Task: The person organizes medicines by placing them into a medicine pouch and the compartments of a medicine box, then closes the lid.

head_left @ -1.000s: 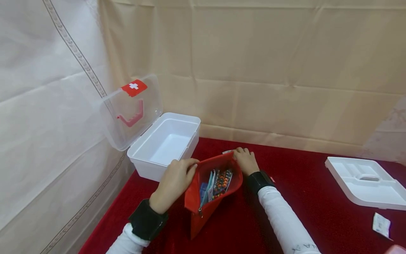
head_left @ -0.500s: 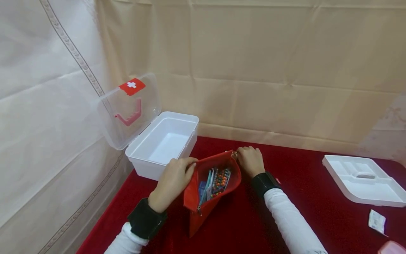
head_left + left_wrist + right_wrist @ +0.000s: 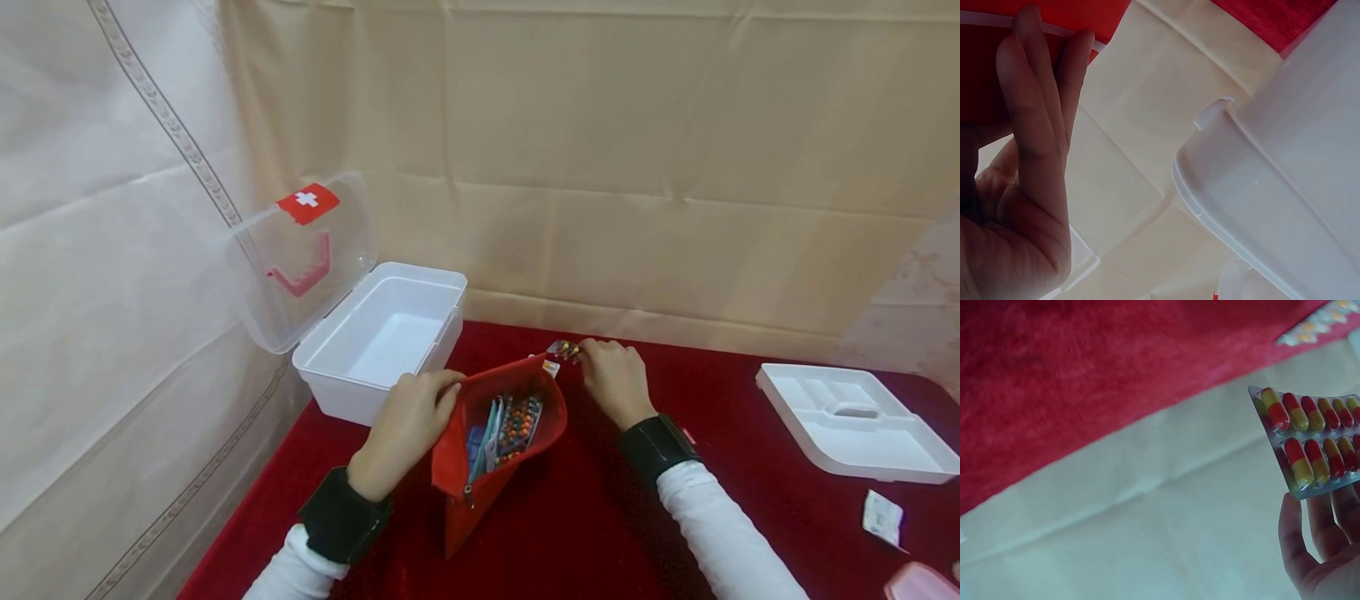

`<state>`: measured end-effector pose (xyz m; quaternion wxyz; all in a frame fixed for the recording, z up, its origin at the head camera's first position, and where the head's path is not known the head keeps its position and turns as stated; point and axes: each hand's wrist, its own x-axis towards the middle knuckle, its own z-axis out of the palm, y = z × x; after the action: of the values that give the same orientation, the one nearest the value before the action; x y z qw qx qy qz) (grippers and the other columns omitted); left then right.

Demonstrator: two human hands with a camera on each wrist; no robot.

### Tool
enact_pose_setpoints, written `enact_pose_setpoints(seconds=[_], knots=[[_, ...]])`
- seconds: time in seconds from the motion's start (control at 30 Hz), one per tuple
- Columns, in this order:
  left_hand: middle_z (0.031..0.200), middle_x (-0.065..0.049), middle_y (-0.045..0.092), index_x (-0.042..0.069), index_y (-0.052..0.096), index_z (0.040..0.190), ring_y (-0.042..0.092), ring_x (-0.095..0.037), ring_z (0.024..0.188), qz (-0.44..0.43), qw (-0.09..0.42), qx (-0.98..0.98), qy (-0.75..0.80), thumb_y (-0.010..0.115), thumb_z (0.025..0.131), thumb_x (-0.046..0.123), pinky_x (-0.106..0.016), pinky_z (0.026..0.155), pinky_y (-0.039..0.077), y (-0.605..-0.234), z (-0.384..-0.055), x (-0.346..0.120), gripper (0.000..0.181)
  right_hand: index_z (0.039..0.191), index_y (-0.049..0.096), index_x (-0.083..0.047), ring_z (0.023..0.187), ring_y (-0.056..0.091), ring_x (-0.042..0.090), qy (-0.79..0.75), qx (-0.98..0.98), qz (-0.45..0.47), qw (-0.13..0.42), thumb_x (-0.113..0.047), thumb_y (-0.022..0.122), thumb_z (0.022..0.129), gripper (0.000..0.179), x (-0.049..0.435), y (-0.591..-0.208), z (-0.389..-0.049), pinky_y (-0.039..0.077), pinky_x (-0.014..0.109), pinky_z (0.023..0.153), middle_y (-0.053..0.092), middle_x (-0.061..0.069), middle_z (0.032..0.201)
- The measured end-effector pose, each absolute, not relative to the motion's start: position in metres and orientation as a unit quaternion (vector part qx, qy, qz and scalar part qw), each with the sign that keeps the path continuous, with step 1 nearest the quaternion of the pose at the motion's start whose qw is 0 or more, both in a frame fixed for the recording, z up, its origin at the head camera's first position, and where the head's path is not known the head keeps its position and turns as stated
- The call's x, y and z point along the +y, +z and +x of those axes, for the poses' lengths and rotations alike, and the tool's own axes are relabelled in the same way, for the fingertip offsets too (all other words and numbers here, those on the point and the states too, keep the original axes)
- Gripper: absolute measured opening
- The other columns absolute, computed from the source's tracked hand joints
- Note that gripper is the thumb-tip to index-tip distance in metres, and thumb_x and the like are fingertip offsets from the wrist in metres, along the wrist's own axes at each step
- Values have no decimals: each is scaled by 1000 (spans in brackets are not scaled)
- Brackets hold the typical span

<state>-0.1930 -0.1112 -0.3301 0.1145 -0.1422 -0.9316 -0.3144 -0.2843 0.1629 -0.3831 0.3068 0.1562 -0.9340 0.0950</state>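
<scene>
My left hand (image 3: 405, 429) pinches the rim of a red zip pouch (image 3: 474, 508), whose mouth gapes upward. Inside the pouch are blister packs of capsules (image 3: 517, 427) and flat blue and white packets (image 3: 489, 442). Beyond the pouch's far right corner, my right hand (image 3: 618, 383) holds a blister pack (image 3: 1313, 440) of red and yellow capsules by its edge. The left wrist view has the left fingers (image 3: 1035, 106) against the red fabric. Another blister pack (image 3: 1319, 325) lies on the red cloth in the right wrist view.
An uncovered white first-aid box (image 3: 378, 333) stands at the left, its clear lid (image 3: 300, 258) tilted back. At the right lie a white compartment tray (image 3: 862, 421), a small white packet (image 3: 883, 518) and a pink object (image 3: 922, 583) at the frame's edge. Cloth walls rise behind.
My right hand has moved right, away from the pouch's corner, bringing the capsule blister pack into view in its fingers. The left hand keeps its hold on the pouch.
</scene>
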Motion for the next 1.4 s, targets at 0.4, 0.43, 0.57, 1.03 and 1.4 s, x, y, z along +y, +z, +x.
enact_pose_setpoints(seconds=[0.4, 0.43, 0.57, 1.03, 1.4], knots=[[86, -4, 70, 10, 68, 106, 63, -9, 66, -142, 117, -932, -313, 62, 86, 19, -24, 62, 55, -330, -194, -111, 22, 92, 65, -6, 69, 58, 24, 128, -901, 185, 372, -10, 61, 84, 10, 161, -356, -240, 43, 36, 57, 67, 10, 77], [86, -4, 70, 10, 68, 106, 63, -9, 65, -142, 117, -932, -313, 62, 86, 19, -23, 62, 55, -330, -194, -111, 22, 92, 65, -6, 69, 58, 23, 129, -898, 188, 376, -9, 62, 83, 10, 160, -354, -236, 43, 35, 56, 67, 10, 77], [87, -5, 70, 10, 68, 106, 63, -10, 65, -140, 114, -932, -315, 62, 86, 19, -23, 61, 55, -330, -193, -111, 22, 92, 65, -5, 70, 59, 22, 129, -889, 203, 390, -7, 62, 83, 10, 156, -348, -221, 43, 33, 57, 68, 10, 78], [86, -4, 70, 10, 68, 106, 62, -9, 64, -142, 119, -933, -308, 61, 86, 18, -22, 60, 54, -329, -193, -111, 22, 94, 68, -8, 86, 60, 20, 136, -850, 329, 387, -3, 69, 75, 19, 137, -346, -194, 46, 39, 77, 68, 6, 88], [86, -4, 70, 11, 68, 105, 62, -9, 65, -143, 121, -932, -310, 61, 87, 18, -22, 61, 54, -329, -193, -112, 21, 89, 72, -15, 95, 58, 20, 103, -839, 406, 347, -3, 75, 70, 22, 119, -353, -196, 43, 40, 88, 68, 1, 91]])
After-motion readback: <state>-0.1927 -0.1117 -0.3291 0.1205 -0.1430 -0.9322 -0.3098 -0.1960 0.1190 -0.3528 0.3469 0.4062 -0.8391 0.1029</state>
